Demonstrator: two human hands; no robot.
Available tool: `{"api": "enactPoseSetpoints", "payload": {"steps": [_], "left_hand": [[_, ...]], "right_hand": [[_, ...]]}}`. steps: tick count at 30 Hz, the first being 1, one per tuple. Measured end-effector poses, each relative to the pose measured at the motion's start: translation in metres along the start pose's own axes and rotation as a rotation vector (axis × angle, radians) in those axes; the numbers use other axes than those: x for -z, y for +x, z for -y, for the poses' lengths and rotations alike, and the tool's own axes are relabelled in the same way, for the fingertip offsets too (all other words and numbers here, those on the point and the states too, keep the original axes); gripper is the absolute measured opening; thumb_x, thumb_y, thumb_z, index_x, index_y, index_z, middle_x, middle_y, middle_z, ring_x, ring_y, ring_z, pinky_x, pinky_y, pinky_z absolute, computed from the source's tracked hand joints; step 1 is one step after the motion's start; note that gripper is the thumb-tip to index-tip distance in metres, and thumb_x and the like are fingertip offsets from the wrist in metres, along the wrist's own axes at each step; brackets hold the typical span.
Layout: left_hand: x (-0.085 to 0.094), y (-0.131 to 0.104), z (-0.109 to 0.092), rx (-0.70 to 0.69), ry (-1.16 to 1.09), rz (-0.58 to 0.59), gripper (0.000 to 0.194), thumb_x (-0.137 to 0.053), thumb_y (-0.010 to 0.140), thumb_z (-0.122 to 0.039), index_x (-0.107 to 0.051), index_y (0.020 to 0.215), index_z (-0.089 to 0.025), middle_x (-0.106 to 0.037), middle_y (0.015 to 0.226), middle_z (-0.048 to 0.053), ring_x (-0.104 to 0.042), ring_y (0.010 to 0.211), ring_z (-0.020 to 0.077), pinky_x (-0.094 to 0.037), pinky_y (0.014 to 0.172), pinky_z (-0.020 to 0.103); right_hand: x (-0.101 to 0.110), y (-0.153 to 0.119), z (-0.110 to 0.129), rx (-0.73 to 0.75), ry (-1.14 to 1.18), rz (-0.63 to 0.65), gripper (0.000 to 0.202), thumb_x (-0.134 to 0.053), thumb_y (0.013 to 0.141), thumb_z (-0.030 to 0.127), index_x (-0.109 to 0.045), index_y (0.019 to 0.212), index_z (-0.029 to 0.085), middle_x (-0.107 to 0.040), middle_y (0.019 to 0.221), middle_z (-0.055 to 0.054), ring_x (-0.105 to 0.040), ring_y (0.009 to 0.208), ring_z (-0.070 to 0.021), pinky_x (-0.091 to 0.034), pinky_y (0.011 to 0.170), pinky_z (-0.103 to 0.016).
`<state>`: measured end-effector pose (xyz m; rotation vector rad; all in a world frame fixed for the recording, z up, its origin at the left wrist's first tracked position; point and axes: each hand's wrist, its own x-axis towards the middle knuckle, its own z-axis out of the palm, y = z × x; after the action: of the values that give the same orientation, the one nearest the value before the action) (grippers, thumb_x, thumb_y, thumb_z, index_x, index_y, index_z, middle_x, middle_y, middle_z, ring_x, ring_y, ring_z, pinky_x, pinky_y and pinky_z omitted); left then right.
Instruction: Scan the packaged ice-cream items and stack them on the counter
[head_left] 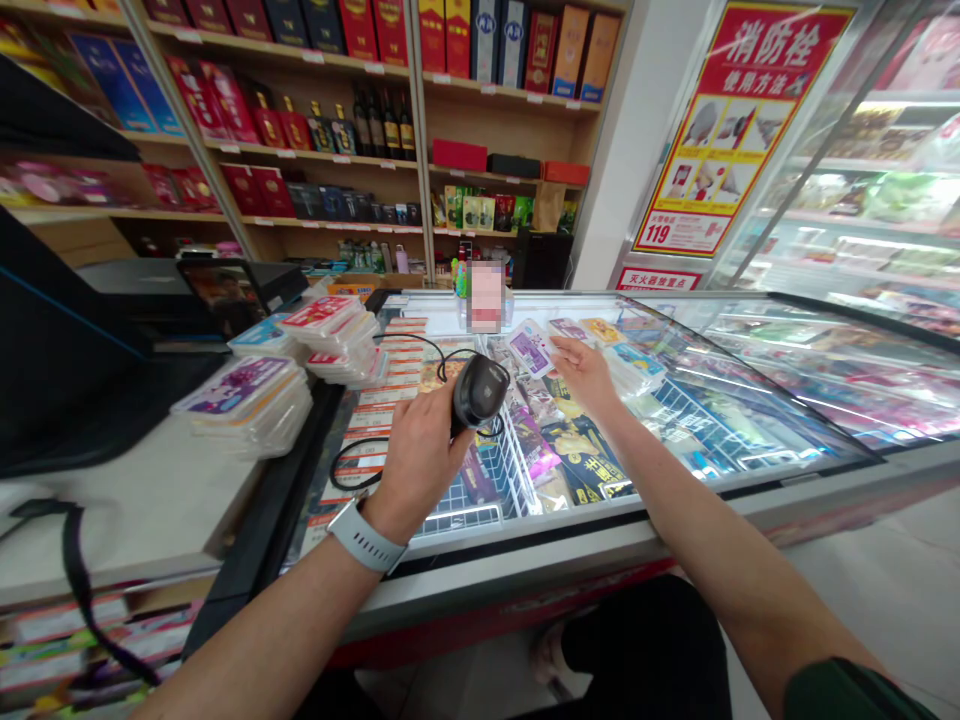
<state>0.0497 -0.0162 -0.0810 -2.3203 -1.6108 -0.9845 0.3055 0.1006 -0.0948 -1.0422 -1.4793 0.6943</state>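
My left hand (420,455) is wrapped round a black handheld barcode scanner (481,390), its head tilted up and pointing away from me. A black cable (346,455) curls on the glass beside it. Between the fingers and thumb of my right hand (583,372) is a flat clear plastic pack (530,350) with a purple label, raised just beyond the scanner. Further packs with coloured labels, among them a blue-labelled pack (637,362), rest on the glass right of that hand. To the left stand piles of similar packs, one topped by a purple label (238,388), another by a red label (321,314).
Beneath my hands is a glass-topped chest freezer (480,590) with wire baskets and bagged goods inside. A dark monitor (60,340) and a phone (225,295) stand at left. A small stand (486,297) sits at the freezer's far edge. Bottle shelves (315,150) line the back.
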Motion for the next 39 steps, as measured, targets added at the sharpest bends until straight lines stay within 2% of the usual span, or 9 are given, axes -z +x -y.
{"api": "enactPoseSetpoints", "payload": {"steps": [5, 18, 31, 39], "left_hand": [[-0.001, -0.001, 0.000, -0.015, 0.001, -0.006, 0.056, -0.060, 0.082, -0.025, -0.043, 0.133, -0.011, -0.065, 0.115, 0.014, -0.059, 0.107, 0.0285, -0.041, 0.091, 0.041], [0.001, 0.000, -0.002, -0.026, 0.013, 0.025, 0.054, -0.059, 0.082, -0.026, -0.043, 0.132, -0.012, -0.065, 0.112, 0.012, -0.059, 0.105, 0.0279, -0.039, 0.091, 0.040], [-0.001, 0.000, -0.002, -0.042, 0.032, 0.036, 0.052, -0.057, 0.083, -0.026, -0.042, 0.131, -0.015, -0.064, 0.117, 0.013, -0.058, 0.108, 0.0279, -0.039, 0.091, 0.041], [0.000, 0.001, -0.003, -0.047, 0.029, 0.032, 0.050, -0.058, 0.083, -0.025, -0.043, 0.129, -0.014, -0.065, 0.114, 0.011, -0.058, 0.104, 0.0277, -0.039, 0.089, 0.040]], "right_hand": [[-0.004, 0.001, -0.001, -0.003, 0.058, 0.005, 0.050, -0.067, 0.072, 0.048, -0.060, 0.112, 0.018, -0.071, 0.103, -0.009, -0.069, 0.088, -0.0237, -0.060, 0.077, -0.046], [-0.011, 0.001, 0.001, 0.043, 0.127, 0.017, 0.052, -0.065, 0.076, 0.053, -0.060, 0.116, 0.021, -0.070, 0.108, -0.007, -0.067, 0.094, -0.0219, -0.059, 0.080, -0.042], [-0.015, -0.001, 0.005, 0.049, 0.110, 0.044, 0.053, -0.062, 0.077, 0.054, -0.057, 0.118, 0.021, -0.070, 0.107, -0.004, -0.067, 0.095, -0.0191, -0.059, 0.083, -0.038], [-0.016, -0.002, 0.007, 0.045, 0.148, 0.041, 0.049, -0.063, 0.077, 0.050, -0.058, 0.116, 0.021, -0.071, 0.106, -0.004, -0.068, 0.092, -0.0187, -0.059, 0.081, -0.038]]}}
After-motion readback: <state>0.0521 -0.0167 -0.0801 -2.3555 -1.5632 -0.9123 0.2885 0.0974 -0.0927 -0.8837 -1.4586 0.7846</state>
